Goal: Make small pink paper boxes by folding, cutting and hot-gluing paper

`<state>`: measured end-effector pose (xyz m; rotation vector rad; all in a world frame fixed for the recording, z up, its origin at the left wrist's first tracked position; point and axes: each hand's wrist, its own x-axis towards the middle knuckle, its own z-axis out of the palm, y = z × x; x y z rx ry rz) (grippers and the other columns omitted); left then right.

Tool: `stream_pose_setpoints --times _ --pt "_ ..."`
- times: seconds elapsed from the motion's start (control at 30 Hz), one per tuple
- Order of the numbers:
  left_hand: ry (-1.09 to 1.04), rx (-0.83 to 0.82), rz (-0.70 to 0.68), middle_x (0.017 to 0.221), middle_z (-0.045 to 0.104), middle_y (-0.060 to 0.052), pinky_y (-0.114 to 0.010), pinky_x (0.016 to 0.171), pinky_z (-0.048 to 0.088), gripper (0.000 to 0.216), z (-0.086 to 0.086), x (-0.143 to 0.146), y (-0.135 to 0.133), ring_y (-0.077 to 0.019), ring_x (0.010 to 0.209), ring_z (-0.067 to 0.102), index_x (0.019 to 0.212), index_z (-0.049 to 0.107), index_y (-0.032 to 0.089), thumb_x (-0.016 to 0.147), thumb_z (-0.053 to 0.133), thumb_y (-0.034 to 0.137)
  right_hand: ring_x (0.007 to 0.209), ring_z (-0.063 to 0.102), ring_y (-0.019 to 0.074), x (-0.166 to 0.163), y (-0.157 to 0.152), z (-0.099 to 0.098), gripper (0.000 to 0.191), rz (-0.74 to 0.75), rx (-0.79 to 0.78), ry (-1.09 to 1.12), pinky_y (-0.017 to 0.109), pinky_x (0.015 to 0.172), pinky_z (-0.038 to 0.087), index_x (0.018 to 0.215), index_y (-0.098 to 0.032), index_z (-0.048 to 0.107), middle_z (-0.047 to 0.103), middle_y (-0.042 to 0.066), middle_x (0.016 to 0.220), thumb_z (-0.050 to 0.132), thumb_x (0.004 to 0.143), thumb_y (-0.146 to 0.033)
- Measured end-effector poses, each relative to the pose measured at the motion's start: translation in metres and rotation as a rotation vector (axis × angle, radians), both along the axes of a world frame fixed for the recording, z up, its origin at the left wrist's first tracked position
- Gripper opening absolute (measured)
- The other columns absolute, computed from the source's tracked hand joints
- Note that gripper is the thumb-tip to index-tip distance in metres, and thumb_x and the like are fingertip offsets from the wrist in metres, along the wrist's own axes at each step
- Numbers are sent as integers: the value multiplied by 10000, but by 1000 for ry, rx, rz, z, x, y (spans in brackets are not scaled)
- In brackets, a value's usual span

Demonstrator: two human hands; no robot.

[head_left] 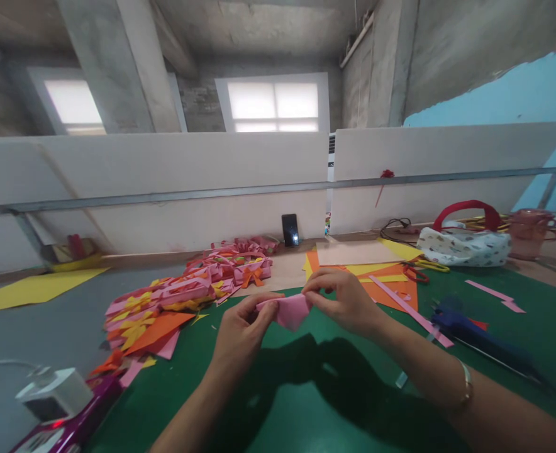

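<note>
A small piece of pink paper (289,310) is held up above the green mat (306,402) between both hands. My left hand (240,330) pinches its left end with closed fingers. My right hand (341,301) pinches its right upper edge, fingers pressed together; a bracelet sits on that wrist. A pile of finished pink, orange and yellow paper bows (188,292) lies to the left of the hands.
Orange and yellow paper sheets (367,267) and pink strips (412,309) lie behind my right hand. A blue glue gun (476,333), red scissors (419,272), a patterned bag (464,242), a phone (290,229) against the white partition, and a purple device (61,415) surround the mat.
</note>
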<state>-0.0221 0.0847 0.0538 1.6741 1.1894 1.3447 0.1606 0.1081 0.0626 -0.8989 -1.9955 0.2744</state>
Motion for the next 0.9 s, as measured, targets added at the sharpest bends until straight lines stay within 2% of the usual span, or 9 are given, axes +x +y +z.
stream_pose_setpoints --times 0.1,0.2,0.37,0.57,0.67,0.77,0.9 --pt "15 12 -34 775 679 -22 -234 668 437 227 -4 2 1 -175 770 587 831 696 171 732 577 338 648 552 115 -4 -5 -1 76 27 20 -29 229 584 434 744 -184 695 624 25 733 621 748 -167" --pt "65 13 -53 795 694 -27 -241 654 444 226 -6 2 1 -172 740 594 846 693 179 744 569 339 608 531 111 -7 -7 -2 97 4 41 -32 218 543 409 684 -176 692 586 13 654 632 733 -118" --pt "174 66 -9 845 708 -33 -269 739 444 206 -4 1 -3 -193 811 612 829 702 193 719 616 345 584 509 104 -4 -5 -1 121 -21 78 -66 210 521 379 635 -158 689 532 -3 592 647 705 -68" --pt "170 81 23 765 702 -53 -296 702 447 198 -4 5 -4 -204 741 607 751 706 172 729 599 338 695 523 136 -11 -8 -9 52 -26 189 -135 249 622 396 734 -183 677 584 16 726 657 719 -138" --pt "133 18 -22 748 704 -65 -299 711 452 205 -5 7 -4 -211 746 612 707 708 159 727 598 331 665 501 138 -18 -11 -11 115 -58 245 -170 250 607 378 644 -152 620 555 15 652 610 746 -100" --pt "19 -88 -81 803 717 -65 -299 750 454 209 -4 6 -4 -214 793 617 767 720 161 709 620 335 634 481 132 -16 -10 -7 144 -50 275 -213 240 582 363 621 -145 592 529 8 619 592 748 -77" --pt "-113 -173 -39 752 722 -40 -261 699 445 213 -3 1 -2 -184 735 608 767 730 175 639 689 340 664 502 125 -1 -2 4 92 48 186 -266 231 612 375 655 -154 622 571 7 653 648 743 -150"
